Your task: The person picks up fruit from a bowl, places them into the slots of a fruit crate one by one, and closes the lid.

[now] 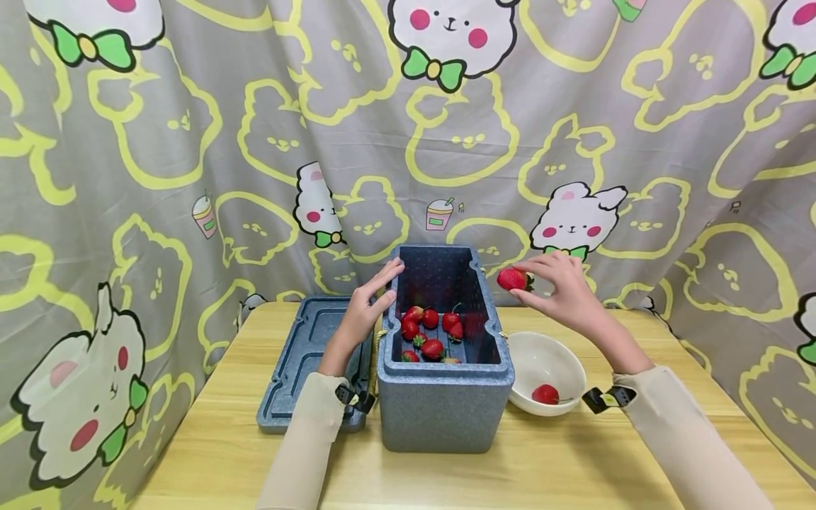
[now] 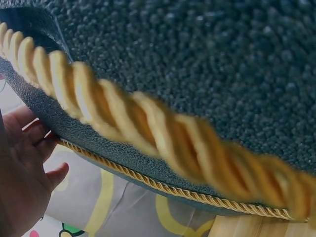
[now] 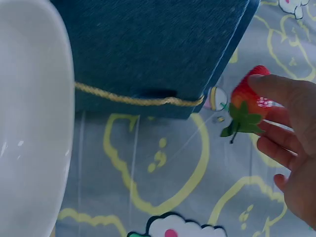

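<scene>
My right hand point(image 1: 561, 289) pinches a red strawberry point(image 1: 512, 279) between thumb and fingers, just right of the foam box's upper edge. In the right wrist view the strawberry point(image 3: 252, 96) shows its green leaves and stem pointing down. The grey-blue foam box point(image 1: 446, 411) stands open, and several strawberries point(image 1: 432, 348) lie on its floor. My left hand point(image 1: 365, 304) rests against the box's left side, fingers straight along the rim. To the right of the box sits a cream bowl point(image 1: 548, 354) with one red fruit point(image 1: 545, 394) in it.
The box's lid point(image 1: 287, 379) lies flat on the wooden table point(image 1: 210, 439), left of the box and partly under my left arm. A twisted gold rope point(image 2: 163, 133) runs along the box's side. Behind the table hangs a patterned curtain point(image 1: 370, 127).
</scene>
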`<state>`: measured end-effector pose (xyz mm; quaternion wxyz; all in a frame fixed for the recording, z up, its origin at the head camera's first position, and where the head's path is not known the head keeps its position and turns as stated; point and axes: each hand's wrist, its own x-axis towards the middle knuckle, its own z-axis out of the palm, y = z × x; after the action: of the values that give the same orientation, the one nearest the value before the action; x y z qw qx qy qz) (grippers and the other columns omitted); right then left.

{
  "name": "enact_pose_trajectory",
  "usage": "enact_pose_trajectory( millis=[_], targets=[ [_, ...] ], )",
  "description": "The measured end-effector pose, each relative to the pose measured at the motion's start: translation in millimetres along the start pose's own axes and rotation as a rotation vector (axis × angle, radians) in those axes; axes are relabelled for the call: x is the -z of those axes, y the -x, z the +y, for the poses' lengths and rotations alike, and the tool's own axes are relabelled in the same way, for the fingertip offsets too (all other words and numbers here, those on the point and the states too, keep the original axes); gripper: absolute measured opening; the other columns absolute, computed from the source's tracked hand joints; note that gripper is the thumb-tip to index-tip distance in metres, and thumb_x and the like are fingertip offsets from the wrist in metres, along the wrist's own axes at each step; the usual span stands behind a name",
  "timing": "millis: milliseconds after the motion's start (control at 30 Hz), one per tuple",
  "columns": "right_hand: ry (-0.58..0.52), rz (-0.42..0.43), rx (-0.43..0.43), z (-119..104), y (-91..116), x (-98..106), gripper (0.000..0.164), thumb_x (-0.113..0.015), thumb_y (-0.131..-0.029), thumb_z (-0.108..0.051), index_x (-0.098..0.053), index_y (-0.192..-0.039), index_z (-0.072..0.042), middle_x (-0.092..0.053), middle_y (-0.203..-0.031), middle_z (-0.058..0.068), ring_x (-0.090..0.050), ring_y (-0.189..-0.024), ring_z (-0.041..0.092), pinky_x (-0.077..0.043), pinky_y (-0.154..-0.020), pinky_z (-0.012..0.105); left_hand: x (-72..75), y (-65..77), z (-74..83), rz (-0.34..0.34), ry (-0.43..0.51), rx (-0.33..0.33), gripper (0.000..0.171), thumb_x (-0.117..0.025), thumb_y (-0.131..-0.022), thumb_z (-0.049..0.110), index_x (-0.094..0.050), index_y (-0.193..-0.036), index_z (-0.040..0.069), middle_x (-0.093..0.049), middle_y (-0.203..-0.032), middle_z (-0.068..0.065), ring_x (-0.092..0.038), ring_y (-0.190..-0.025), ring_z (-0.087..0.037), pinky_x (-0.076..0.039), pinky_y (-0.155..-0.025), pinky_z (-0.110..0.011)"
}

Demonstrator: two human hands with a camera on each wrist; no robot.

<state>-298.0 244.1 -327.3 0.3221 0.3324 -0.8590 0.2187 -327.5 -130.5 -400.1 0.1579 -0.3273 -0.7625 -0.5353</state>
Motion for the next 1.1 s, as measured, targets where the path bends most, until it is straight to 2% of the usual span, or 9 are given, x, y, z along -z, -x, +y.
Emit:
enact_pose_trajectory(
  millis=[167, 400, 600, 800, 967, 1100],
  targets=[
    [-0.042, 0.066, 0.021, -15.0, -12.0, 1.1, 0.046, -0.088, -0.073, -0.009, -0.075, -0.117, -0.003, -0.073, -0.107, 0.017, -0.054, -0.101, 0.031, -0.030, -0.090, 0.053, -0.1, -0.1, -0.7, -0.001, 0.010, -0.004, 0.050, -0.049, -0.103, 0.012, -0.048, -0.152, 0.007, -0.035, -0.165, -0.011, -0.024, -0.157, -0.028, -0.019, -0.126, -0.059],
    [-0.074, 0.065, 0.048, -31.9, -26.7, -2.4, 0.046, -0.087, -0.076, -0.013, -0.075, -0.119, -0.004, -0.073, -0.109, 0.015, -0.055, -0.104, 0.030, -0.030, -0.093, 0.055, 0.5, -0.1, -0.4, 0.010, -0.012, 0.002, 0.049, -0.050, -0.103, 0.019, -0.052, -0.151, 0.015, -0.038, -0.164, -0.002, -0.027, -0.157, -0.020, -0.023, -0.126, -0.054],
    [-0.098, 0.045, 0.071, -44.5, -34.5, -10.8, 0.045, -0.087, -0.077, -0.015, -0.075, -0.119, -0.005, -0.073, -0.109, 0.013, -0.056, -0.105, 0.027, -0.030, -0.091, 0.053, 0.2, -0.2, -2.8, 0.007, 0.007, -0.016, 0.048, -0.050, -0.103, 0.020, -0.052, -0.151, 0.014, -0.038, -0.164, -0.004, -0.026, -0.157, -0.023, -0.021, -0.126, -0.057],
    [-0.093, 0.026, 0.101, -56.3, -40.3, -21.6, 0.043, -0.087, -0.078, -0.020, -0.076, -0.117, -0.007, -0.074, -0.109, 0.012, -0.056, -0.104, 0.027, -0.031, -0.090, 0.051, 0.8, -0.4, -1.8, 0.003, -0.002, -0.001, 0.049, -0.050, -0.103, 0.023, -0.051, -0.152, 0.017, -0.038, -0.164, 0.000, -0.026, -0.157, -0.020, -0.022, -0.126, -0.053],
    [-0.070, -0.031, 0.114, -64.6, -43.1, -30.3, 0.042, -0.086, -0.080, -0.022, -0.077, -0.118, -0.008, -0.074, -0.108, 0.010, -0.056, -0.104, 0.027, -0.033, -0.093, 0.053, 1.2, -0.2, -0.5, 0.002, -0.002, -0.002, 0.050, -0.050, -0.103, 0.024, -0.051, -0.152, 0.016, -0.037, -0.165, 0.001, -0.026, -0.157, -0.018, -0.023, -0.126, -0.053],
    [-0.048, -0.079, 0.133, -67.6, -43.7, -38.0, 0.043, -0.086, -0.080, -0.024, -0.076, -0.118, -0.008, -0.074, -0.108, 0.009, -0.057, -0.103, 0.026, -0.034, -0.092, 0.052, 1.3, -0.1, -0.7, 0.003, -0.002, -0.005, 0.050, -0.050, -0.103, 0.024, -0.051, -0.152, 0.015, -0.038, -0.165, 0.000, -0.026, -0.157, -0.022, -0.024, -0.126, -0.054]
  ],
)
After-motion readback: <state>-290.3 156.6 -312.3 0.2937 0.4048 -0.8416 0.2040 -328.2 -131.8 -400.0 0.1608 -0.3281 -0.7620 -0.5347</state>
